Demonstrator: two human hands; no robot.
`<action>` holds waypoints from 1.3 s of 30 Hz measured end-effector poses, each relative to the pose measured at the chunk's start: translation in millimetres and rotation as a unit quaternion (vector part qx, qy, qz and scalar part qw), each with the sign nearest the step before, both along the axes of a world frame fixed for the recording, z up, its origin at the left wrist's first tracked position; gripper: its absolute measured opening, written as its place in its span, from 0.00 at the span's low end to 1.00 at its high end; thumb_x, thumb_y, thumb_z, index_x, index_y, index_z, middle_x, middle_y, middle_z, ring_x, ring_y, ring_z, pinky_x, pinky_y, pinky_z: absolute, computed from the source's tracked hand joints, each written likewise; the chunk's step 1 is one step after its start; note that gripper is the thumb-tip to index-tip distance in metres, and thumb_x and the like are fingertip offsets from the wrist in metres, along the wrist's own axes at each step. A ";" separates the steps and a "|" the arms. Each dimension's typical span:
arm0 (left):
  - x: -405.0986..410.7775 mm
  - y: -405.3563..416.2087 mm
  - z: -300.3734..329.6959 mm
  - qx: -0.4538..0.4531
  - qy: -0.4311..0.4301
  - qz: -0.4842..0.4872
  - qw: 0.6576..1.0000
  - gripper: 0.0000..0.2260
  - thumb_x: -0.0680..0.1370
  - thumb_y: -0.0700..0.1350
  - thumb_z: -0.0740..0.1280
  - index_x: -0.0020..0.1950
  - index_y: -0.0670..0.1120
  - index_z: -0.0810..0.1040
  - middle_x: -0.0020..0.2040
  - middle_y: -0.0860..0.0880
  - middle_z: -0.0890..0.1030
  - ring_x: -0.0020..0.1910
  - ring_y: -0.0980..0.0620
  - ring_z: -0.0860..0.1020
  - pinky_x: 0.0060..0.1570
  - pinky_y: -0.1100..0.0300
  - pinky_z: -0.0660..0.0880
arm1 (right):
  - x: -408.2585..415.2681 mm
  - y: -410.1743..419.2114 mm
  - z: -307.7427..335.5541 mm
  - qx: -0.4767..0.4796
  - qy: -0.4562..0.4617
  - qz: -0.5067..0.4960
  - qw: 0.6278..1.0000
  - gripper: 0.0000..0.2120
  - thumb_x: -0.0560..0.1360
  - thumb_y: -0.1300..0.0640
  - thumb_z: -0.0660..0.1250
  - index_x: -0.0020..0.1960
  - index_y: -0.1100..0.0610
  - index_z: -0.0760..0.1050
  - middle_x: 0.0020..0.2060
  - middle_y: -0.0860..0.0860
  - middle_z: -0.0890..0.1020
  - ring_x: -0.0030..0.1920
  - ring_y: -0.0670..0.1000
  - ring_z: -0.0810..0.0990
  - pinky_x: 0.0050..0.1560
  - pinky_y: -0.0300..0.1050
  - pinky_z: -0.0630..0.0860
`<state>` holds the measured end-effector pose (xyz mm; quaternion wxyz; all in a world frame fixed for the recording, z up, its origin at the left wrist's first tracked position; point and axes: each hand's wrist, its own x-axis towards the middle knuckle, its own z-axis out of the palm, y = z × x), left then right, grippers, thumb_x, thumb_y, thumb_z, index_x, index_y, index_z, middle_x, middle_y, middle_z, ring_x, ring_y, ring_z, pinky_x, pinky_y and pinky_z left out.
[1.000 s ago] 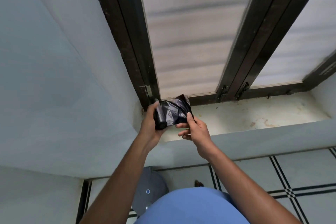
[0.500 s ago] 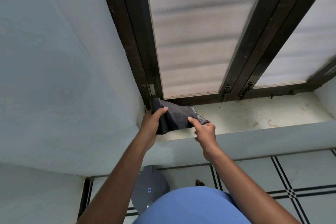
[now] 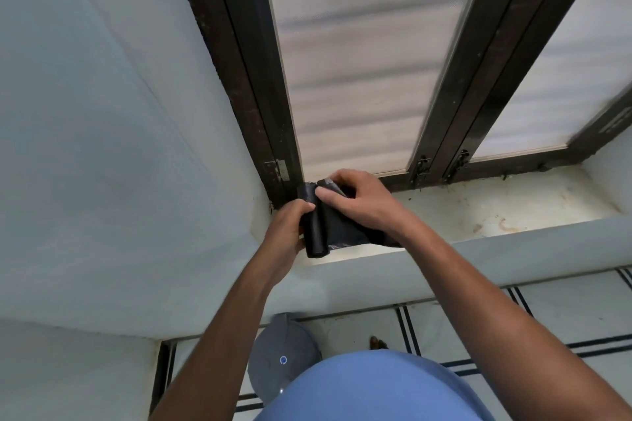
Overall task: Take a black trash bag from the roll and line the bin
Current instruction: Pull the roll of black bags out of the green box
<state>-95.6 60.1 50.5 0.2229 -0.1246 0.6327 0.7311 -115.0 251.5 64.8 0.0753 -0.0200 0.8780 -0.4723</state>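
Roll of black trash bags (image 3: pixel 315 231) held above window sill (image 3: pixel 478 212), at sill's 9 o'clock corner beside dark window frame (image 3: pixel 260 85). Left hand (image 3: pixel 287 232) wraps roll, fingers clamped on it. Right hand (image 3: pixel 362 205) at roll's 2 o'clock, thumb and fingers pinched on loose bag sheet (image 3: pixel 345 229). Grey bin (image 3: pixel 273 362) on tiled floor (image 3: pixel 564 318), at 6 o'clock below hands, lid closed.

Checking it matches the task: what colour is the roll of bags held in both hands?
Black, slightly glossy roll of bags; the head view shows it.
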 end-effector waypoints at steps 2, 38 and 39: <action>0.7 -4.5 1.9 0.018 -0.007 0.019 1.000 0.12 0.84 0.49 0.69 0.66 0.47 0.81 0.61 0.42 0.85 0.60 0.45 0.84 0.58 0.50 0.83 | -6.9 8.0 -1.1 0.016 0.016 0.009 1.000 0.12 0.80 0.38 0.75 0.49 0.46 0.85 0.43 0.43 0.88 0.45 0.44 0.85 0.50 0.50 0.82; 2.9 -13.4 16.7 0.004 -0.046 0.056 0.997 0.18 0.84 0.60 0.69 0.64 0.49 0.86 0.58 0.46 0.89 0.59 0.45 0.87 0.56 0.49 0.85 | -19.8 33.6 1.8 0.052 0.009 0.027 0.998 0.11 0.82 0.43 0.76 0.47 0.49 0.86 0.41 0.47 0.88 0.35 0.40 0.80 0.41 0.40 0.77; 4.2 -13.9 19.3 0.021 -0.061 0.065 0.996 0.16 0.86 0.60 0.67 0.62 0.50 0.86 0.56 0.46 0.89 0.57 0.46 0.86 0.52 0.52 0.84 | -18.5 35.3 3.1 0.051 0.008 0.019 0.998 0.11 0.82 0.43 0.76 0.47 0.49 0.86 0.41 0.47 0.88 0.34 0.41 0.80 0.39 0.40 0.77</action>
